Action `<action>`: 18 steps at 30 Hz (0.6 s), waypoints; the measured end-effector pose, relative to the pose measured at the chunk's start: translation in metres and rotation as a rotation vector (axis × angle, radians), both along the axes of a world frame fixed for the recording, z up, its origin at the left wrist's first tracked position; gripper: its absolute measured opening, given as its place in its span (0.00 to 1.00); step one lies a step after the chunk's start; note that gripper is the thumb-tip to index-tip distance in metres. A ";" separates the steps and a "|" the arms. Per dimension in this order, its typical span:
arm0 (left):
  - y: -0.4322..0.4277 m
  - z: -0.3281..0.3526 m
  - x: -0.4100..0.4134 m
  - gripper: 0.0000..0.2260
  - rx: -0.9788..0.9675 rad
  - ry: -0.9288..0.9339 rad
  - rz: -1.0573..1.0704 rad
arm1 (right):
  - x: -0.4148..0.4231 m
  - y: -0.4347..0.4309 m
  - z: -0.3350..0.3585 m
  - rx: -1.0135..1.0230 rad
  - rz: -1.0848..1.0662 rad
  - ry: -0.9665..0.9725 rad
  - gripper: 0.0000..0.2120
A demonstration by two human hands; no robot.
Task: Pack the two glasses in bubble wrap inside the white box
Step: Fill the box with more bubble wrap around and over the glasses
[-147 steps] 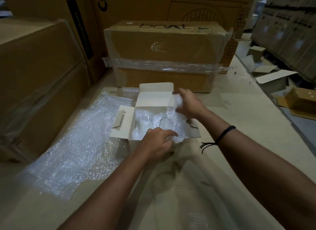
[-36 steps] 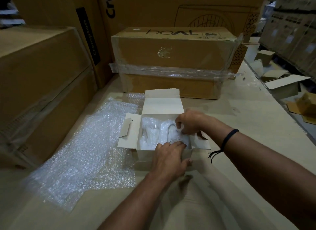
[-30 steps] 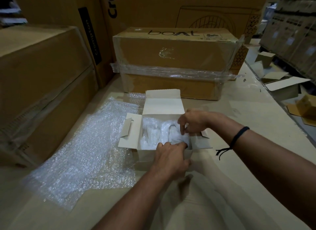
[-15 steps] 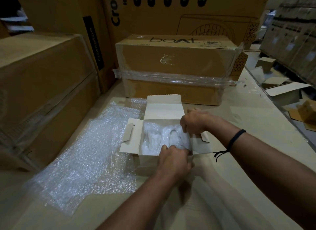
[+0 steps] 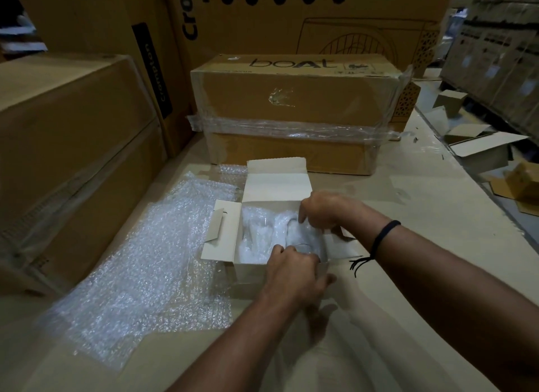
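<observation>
- One pale work surface (image 5: pixel 423 205) fills the lower view in a dim storeroom, with stacked cartons walling it in on the left and at the back.
- A brown "boAt" carton (image 5: pixel 291 100), banded with clear tape, stands just behind the white box; a large Crompton carton (image 5: pixel 73 135) stands on the left.
- A loose sheet of bubble wrap (image 5: pixel 140 275) lies flat to the left of the white box, running under its left flap.
- Small open boxes (image 5: pixel 481 149) lie beyond the table's right edge.
- The white box (image 5: pixel 277 184) sits mid-table, its lid and side flaps folded out, lined with white bubble wrap (image 5: pixel 262 237).
- A clear glass (image 5: pixel 304 246) lies in the right half of the box, only its rim showing through the wrap; a second wrapped shape lies to its left, too blurred to identify.
- The left hand (image 5: pixel 291 272) curls its fingers over the box's near wall onto the glass rim.
- The right hand (image 5: pixel 320 210), with a black wrist band (image 5: pixel 382 234), pinches the bubble wrap at the far right of the box.
</observation>
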State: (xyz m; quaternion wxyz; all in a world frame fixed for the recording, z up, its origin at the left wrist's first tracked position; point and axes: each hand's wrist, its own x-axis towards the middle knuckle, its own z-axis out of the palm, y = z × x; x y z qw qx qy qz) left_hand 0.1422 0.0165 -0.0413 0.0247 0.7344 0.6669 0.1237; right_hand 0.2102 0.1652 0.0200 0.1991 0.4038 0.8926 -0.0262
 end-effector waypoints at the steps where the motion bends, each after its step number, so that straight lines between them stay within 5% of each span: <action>1: 0.002 0.004 0.002 0.21 -0.075 0.033 0.034 | -0.003 -0.004 -0.002 0.023 0.026 -0.067 0.18; 6: 0.008 0.014 -0.004 0.18 -0.249 -0.086 -0.021 | -0.007 -0.006 0.005 0.022 0.031 -0.118 0.17; 11: -0.005 0.008 -0.037 0.20 0.109 -0.119 -0.203 | 0.017 -0.024 0.024 -0.034 0.056 -0.085 0.20; 18: -0.005 0.015 -0.033 0.23 -0.171 -0.018 -0.029 | 0.023 -0.039 -0.005 0.146 0.197 -0.394 0.16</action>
